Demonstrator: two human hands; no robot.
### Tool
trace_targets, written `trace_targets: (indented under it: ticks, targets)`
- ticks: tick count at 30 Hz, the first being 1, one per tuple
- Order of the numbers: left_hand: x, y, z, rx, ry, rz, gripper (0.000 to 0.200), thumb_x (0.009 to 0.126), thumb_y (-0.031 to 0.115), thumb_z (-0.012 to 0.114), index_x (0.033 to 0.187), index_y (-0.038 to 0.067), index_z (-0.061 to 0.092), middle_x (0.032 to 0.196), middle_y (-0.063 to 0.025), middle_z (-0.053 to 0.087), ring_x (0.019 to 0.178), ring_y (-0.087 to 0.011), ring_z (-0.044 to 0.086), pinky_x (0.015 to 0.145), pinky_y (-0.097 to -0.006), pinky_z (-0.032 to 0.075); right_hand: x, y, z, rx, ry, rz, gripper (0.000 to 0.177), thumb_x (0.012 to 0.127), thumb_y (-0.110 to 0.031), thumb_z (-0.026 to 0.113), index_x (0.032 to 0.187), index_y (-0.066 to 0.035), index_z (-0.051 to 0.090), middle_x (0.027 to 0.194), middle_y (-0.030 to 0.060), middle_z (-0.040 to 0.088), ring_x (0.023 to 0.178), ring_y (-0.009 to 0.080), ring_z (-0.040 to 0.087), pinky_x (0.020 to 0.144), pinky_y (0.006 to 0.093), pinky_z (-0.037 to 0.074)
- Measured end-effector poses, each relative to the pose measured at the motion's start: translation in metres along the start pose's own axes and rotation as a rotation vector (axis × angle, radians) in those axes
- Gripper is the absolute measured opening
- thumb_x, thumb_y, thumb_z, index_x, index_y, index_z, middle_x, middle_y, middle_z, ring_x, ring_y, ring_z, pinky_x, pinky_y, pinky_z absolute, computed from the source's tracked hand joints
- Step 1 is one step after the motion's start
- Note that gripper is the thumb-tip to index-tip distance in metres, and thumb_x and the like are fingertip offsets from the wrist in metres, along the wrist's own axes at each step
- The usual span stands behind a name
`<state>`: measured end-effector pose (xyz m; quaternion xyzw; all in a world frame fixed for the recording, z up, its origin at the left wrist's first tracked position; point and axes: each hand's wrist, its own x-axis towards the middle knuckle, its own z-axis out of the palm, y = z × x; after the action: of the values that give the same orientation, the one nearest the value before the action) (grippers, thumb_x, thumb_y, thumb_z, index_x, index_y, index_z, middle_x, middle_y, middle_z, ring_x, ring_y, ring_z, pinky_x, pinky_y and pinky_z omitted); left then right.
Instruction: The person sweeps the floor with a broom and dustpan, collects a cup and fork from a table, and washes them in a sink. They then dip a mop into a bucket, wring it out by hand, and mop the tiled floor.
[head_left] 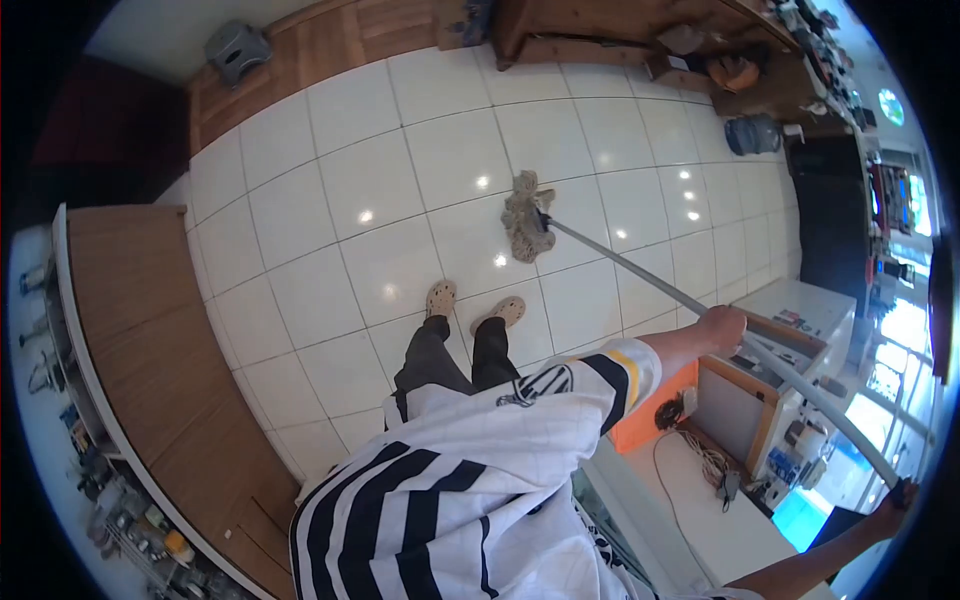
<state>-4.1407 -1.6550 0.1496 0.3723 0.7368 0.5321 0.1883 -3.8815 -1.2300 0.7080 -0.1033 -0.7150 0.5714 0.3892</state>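
A mop with a long grey metal handle (630, 265) slants across the right half of the view. Its beige string head (526, 220) rests on the white tiled floor, ahead of my feet. My left hand (722, 330) is wrapped round the handle partway along, the arm stretched across to my right. Farther up, near the handle's upper end, my right hand (890, 510) is closed round it at the lower right edge; its fingers are dark and partly hidden. Two beige clogs (441, 298) are on my feet, on the tiles.
Brown cabinets (150, 370) run along the left. A grey step stool (237, 52) stands at the upper left. Wooden furniture (600, 30) and a blue water jug (752, 135) line the far side. Beside my arms, a white counter (665, 510) holds cables and an orange panel.
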Motion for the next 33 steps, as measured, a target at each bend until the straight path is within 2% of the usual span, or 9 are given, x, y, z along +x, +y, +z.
trace_targets:
  ticks: [2, 4, 7, 10, 15, 18, 26, 30, 33]
  targets:
    - [-0.025, -0.009, -0.022, 0.006, 0.06, -0.042, 0.023, 0.067, 0.023, 0.063, 0.071, 0.0, 0.063, 0.075, -0.0191, 0.064, 0.074, -0.0328, 0.064, 0.068, -0.0407, 0.052, 0.05, 0.03, 0.024, 0.017, -0.023, 0.105, 0.023, 0.089, -0.005, 0.045, 0.103, 0.011, 0.056, 0.098, 0.0207, 0.063, 0.09, 0.0252, 0.061, 0.09, 0.0345, 0.046]
    - [-0.058, -0.026, -0.058, -0.017, 0.035, -0.089, 0.023, 0.066, 0.023, 0.063, 0.071, 0.0, 0.063, 0.075, -0.0191, 0.064, 0.074, -0.0333, 0.064, 0.068, -0.0414, 0.052, -0.016, 0.075, 0.201, 0.439, -0.878, 0.396, 0.02, 0.09, -0.007, 0.043, 0.096, 0.008, 0.055, 0.087, 0.0168, 0.062, 0.082, 0.0215, 0.06, 0.082, 0.0317, 0.046]
    - [-0.127, -0.082, -0.103, 0.117, -0.034, -0.235, 0.026, 0.063, 0.026, 0.064, 0.071, 0.001, 0.064, 0.074, -0.0185, 0.064, 0.073, -0.0344, 0.063, 0.067, -0.0426, 0.051, -0.029, 0.186, 0.217, -0.328, -0.271, 0.097, 0.011, 0.086, -0.009, 0.051, 0.086, 0.002, 0.054, 0.069, 0.0017, 0.048, 0.064, 0.0131, 0.048, 0.066, 0.0225, 0.043]
    - [-0.234, -0.175, -0.146, 0.194, 0.055, -0.419, 0.025, 0.062, 0.029, 0.064, 0.064, 0.003, 0.064, 0.067, -0.0183, 0.062, 0.069, -0.0358, 0.062, 0.064, -0.0449, 0.05, -0.144, 0.271, 0.375, 0.233, -0.067, 0.401, 0.016, 0.085, -0.02, 0.056, 0.08, -0.005, 0.051, 0.063, 0.0007, 0.046, 0.061, 0.0123, 0.047, 0.058, 0.0233, 0.043]
    - [-0.48, -0.303, -0.236, 0.584, 0.339, -1.033, 0.02, 0.069, 0.019, 0.06, 0.085, 0.008, 0.063, 0.089, -0.0142, 0.064, 0.088, -0.0308, 0.061, 0.077, -0.0502, 0.044, -0.405, 0.359, 0.604, 0.849, -0.418, 0.869, 0.019, 0.085, -0.021, 0.049, 0.075, -0.004, 0.053, 0.076, 0.0125, 0.06, 0.076, 0.0221, 0.057, 0.083, 0.0378, 0.045]
    - [-0.595, -0.298, -0.276, 0.742, 0.514, -1.464, 0.045, 0.071, 0.025, 0.065, 0.11, 0.009, 0.05, 0.12, -0.0139, 0.049, 0.114, -0.0313, 0.047, 0.088, -0.059, 0.038, -0.542, 0.32, 0.691, 0.511, -0.671, 0.776, 0.024, 0.088, -0.023, 0.048, 0.077, -0.003, 0.053, 0.079, 0.0142, 0.059, 0.088, 0.0267, 0.056, 0.096, 0.0467, 0.036]
    - [-0.551, -0.25, -0.186, 0.765, 0.231, -1.729, 0.054, 0.073, 0.039, 0.064, 0.12, 0.015, 0.055, 0.13, -0.0188, 0.044, 0.128, -0.0398, 0.03, 0.094, -0.0714, 0.018, -0.532, 0.346, 0.591, 0.607, -0.789, 0.869, 0.025, 0.09, -0.025, 0.047, 0.076, -0.004, 0.051, 0.079, 0.0139, 0.058, 0.085, 0.0267, 0.057, 0.098, 0.0528, 0.033]
    - [-0.395, -0.221, -0.066, 0.659, 0.354, -1.16, 0.033, 0.076, 0.038, 0.057, 0.088, 0.009, 0.068, 0.103, -0.0173, 0.06, 0.109, -0.0353, 0.05, 0.098, -0.0641, 0.021, -0.376, 0.396, 0.43, 0.461, -0.66, 0.719, 0.025, 0.089, -0.031, 0.045, 0.08, -0.012, 0.057, 0.085, 0.0115, 0.062, 0.084, 0.0262, 0.058, 0.095, 0.0541, 0.038]
    - [-0.239, -0.146, 0.011, 0.392, 0.263, -0.796, 0.02, 0.056, 0.02, 0.068, 0.071, 0.008, 0.066, 0.078, -0.0156, 0.063, 0.074, -0.0288, 0.062, 0.07, -0.0436, 0.048, -0.227, 0.335, 0.308, 0.517, -0.656, 0.572, 0.017, 0.086, -0.021, 0.046, 0.074, -0.01, 0.052, 0.073, 0.005, 0.056, 0.076, 0.0219, 0.055, 0.086, 0.0467, 0.04]
